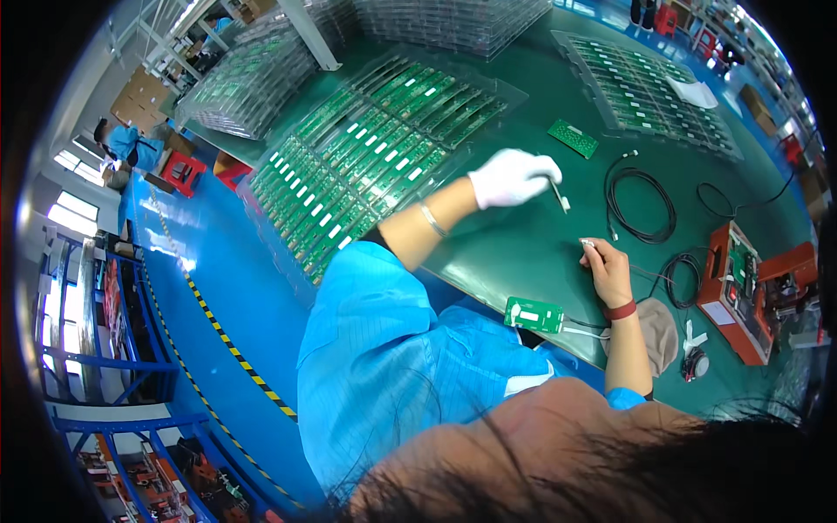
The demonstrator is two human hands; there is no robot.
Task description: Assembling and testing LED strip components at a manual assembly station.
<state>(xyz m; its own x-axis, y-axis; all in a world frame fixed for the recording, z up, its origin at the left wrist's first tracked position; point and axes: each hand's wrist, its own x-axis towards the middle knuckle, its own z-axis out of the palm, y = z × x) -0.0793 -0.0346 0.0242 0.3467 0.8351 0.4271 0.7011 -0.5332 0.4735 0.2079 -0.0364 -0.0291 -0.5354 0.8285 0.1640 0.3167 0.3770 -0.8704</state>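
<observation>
Head view: two hands at work over a glossy green bench (497, 253). The left hand (516, 178), gloved in white fabric, pinches a slim greyish strip (561, 199) with a pale tip between thumb and fingers; the strip slants between a large clear plastic tray (510, 91) and a coiled black cable (671, 215). The bare right hand (609, 272) has thumb and forefinger brought together at a small pale piece (588, 244) (too small to identify), its other fingers curled. Good handling probably means a light grip on the strip's edges, tip left free, and a right forearm clear of the green circuit board with white leads (547, 319) at the near edge. Containers: the large tray holds rows of slim green boards, many with white patches; stacked clear trays (231, 118) behind it bear more; an orange-red box (743, 343) encloses a green board.
</observation>
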